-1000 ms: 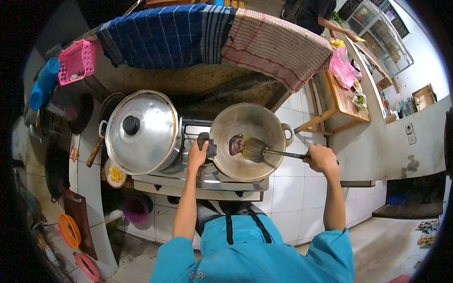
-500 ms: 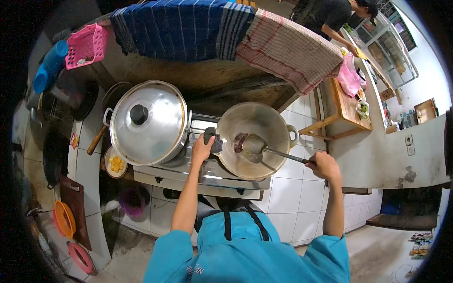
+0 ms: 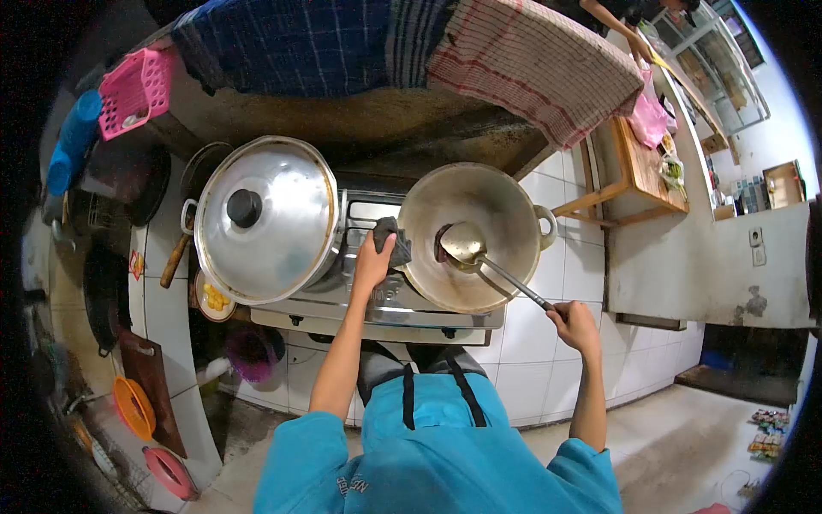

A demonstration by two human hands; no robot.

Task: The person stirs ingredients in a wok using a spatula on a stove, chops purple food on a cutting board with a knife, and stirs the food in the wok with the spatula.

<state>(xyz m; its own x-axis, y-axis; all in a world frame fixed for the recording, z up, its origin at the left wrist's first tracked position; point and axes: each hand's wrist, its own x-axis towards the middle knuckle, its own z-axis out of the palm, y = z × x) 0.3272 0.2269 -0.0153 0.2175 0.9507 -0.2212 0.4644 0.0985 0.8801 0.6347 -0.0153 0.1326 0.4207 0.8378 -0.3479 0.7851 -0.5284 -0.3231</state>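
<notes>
Wrapped round a dark cloth (image 3: 391, 243), my left hand (image 3: 374, 259) is at the left side of a wide metal pan (image 3: 505, 214) on the stove. The cloth lies against the pan's left edge. In my right hand (image 3: 575, 325) is the handle of a long metal spatula (image 3: 516, 283). Its rounded head is down inside the pan, over a small dark reddish lump (image 3: 441, 244) that it partly hides.
Left of the pan stands a large lidded pot (image 3: 282, 214) on the stove (image 3: 377, 317). Beside it is a plate with yellow pieces (image 3: 214, 297). Cloths (image 3: 531, 68) hang behind. Another person's arm (image 3: 621, 26) is over the counter at the back right.
The spatula's head has turned and now covers more of the dark lump. My right hand has moved lower and slightly left in view. The left hand keeps the cloth at the pan's edge.
</notes>
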